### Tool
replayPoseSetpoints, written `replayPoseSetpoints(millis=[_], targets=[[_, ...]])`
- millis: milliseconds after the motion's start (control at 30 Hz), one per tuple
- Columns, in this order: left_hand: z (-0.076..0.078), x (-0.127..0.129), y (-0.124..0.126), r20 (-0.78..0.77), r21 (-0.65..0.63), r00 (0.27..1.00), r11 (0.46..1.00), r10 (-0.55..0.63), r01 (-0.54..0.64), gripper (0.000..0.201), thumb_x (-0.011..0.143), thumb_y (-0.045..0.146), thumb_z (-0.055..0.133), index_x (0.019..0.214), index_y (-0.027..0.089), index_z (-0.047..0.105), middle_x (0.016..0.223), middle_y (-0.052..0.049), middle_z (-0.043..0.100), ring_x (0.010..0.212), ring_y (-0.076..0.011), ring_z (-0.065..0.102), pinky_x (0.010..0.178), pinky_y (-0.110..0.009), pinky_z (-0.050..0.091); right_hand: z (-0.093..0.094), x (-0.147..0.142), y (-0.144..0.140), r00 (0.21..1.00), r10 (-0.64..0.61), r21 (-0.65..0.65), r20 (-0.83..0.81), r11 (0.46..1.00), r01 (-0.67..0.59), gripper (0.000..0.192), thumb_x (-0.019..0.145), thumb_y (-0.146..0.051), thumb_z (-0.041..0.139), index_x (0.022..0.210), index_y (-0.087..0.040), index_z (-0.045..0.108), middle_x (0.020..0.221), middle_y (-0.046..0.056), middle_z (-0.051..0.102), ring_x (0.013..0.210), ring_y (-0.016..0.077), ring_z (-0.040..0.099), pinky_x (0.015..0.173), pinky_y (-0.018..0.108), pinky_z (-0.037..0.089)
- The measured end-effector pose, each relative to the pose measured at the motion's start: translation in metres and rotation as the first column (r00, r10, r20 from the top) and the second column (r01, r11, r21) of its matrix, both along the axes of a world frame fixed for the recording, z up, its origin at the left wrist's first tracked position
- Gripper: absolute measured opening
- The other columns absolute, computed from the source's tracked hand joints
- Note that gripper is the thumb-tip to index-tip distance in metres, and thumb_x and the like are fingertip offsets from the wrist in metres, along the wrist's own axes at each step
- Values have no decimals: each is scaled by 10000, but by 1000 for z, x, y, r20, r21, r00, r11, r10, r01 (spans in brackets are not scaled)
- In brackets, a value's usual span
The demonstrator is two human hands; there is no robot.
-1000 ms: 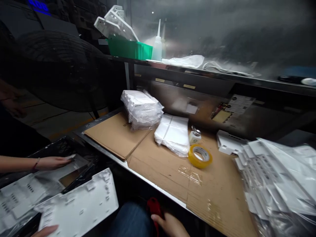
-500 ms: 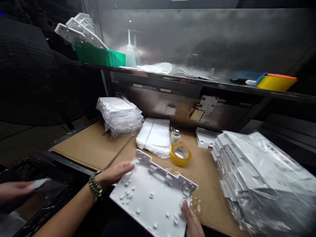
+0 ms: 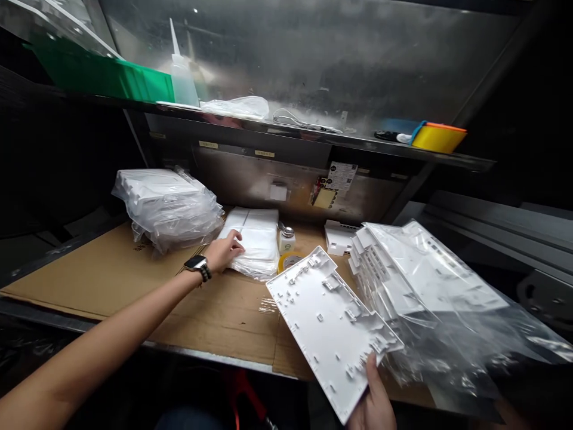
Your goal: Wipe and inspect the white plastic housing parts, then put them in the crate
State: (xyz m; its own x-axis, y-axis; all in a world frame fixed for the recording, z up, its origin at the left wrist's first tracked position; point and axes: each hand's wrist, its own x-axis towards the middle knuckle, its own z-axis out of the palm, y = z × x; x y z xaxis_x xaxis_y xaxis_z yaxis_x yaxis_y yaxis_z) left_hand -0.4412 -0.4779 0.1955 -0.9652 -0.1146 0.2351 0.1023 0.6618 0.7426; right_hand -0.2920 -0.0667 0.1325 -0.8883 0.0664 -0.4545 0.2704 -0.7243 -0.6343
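Note:
My right hand (image 3: 376,397) grips a white plastic housing panel (image 3: 317,328) by its lower right edge, thumb over the rim. The panel is tilted, its inner face with small posts and clips turned up. My left hand (image 3: 222,251), with a watch (image 3: 196,263) and a beaded bracelet at the wrist, reaches onto a stack of thin white plastic bags (image 3: 257,236). Its fingers are bent and slightly apart at the left side of the stack, with no bag lifted. A roll of yellow tape (image 3: 289,261) is partly hidden behind the panel.
Bagged white panels (image 3: 165,203) stand left on cardboard (image 3: 107,272); another bagged pile (image 3: 430,280) stands right. A pump bottle (image 3: 287,239) and a white casing (image 3: 340,237) are behind. The shelf above holds a green bin (image 3: 111,77), squeeze bottle (image 3: 182,80) and yellow container (image 3: 439,137).
My left hand has let go of the panel and moved to the bag stack. The panel has shifted right and turned in my right hand. The view has swung right.

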Motion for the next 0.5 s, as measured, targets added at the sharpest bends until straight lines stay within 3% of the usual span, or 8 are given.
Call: replayPoseSetpoints(millis=[167, 267, 500], targets=[[15, -19, -17, 78, 185, 997, 983, -24, 9, 179, 902, 288, 744, 964, 150, 648, 811, 16, 658, 721, -158, 649, 747, -360, 577, 2, -1, -4, 1000, -8, 5, -28, 1000, 8, 892, 874, -653, 681, 1593, -242, 349, 1453, 117, 625, 1260, 336, 660, 1125, 553, 492], [23, -26, -21, 90, 328, 993, 944, -74, 41, 144, 906, 253, 735, 921, 148, 638, 817, 14, 656, 759, -161, 666, 741, -349, 589, 0, -2, -3, 1000, -17, 24, -25, 1000, 18, 903, 864, -660, 687, 1592, -243, 353, 1435, 119, 639, 1246, 342, 669, 1113, 558, 501], [52, -10, -1, 12, 475, 979, 863, -201, 172, 241, 796, 133, 804, 897, 163, 588, 814, 44, 590, 741, -139, 610, 729, -318, 558, 4, -8, -5, 999, 40, 35, -32, 999, -39, 864, 869, -741, 606, 1541, -219, 455, 1368, 134, 688, 1322, 347, 613, 1130, 571, 468]])
